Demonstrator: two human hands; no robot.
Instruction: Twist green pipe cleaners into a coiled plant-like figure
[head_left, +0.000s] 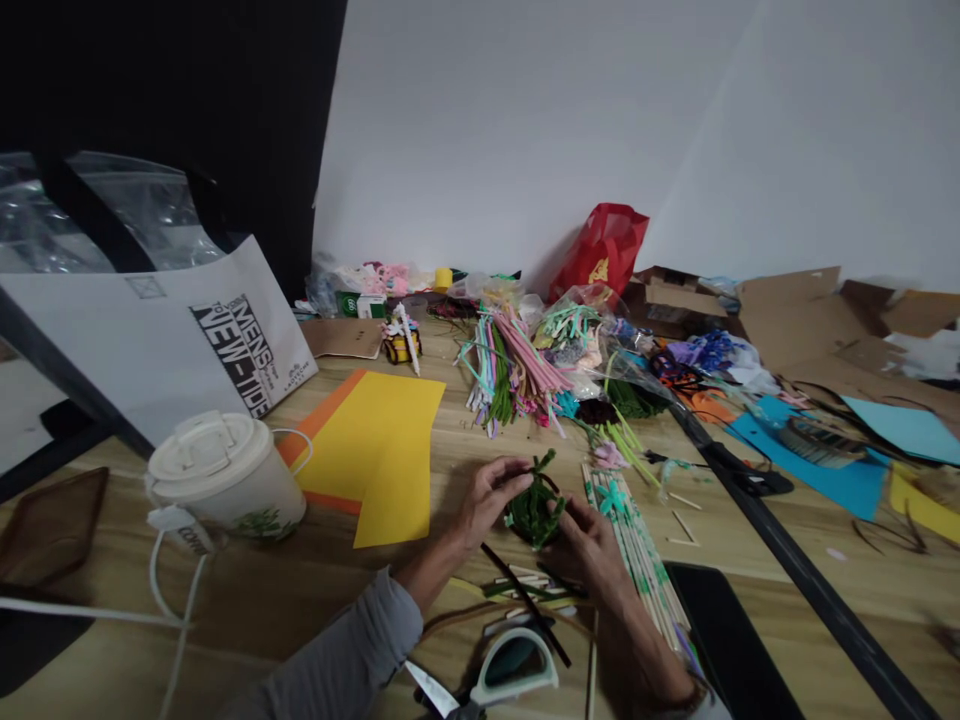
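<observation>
Head view, hands (491,500) holding fuzzy green bundle (535,518)

Pale grey wall (487,120), plain. Left of wall: black upright surface (165,80), slanting edge; panel or curtain, cannot tell. Across right part of wall: faint diagonal line (724,90), corner or light edge, unclear. In front of wall: wood-grain counter (454,440), light brown; dark strip (829,600) crosses its right part, slanting away from wall. Light soft, cool, rather dim.
</observation>
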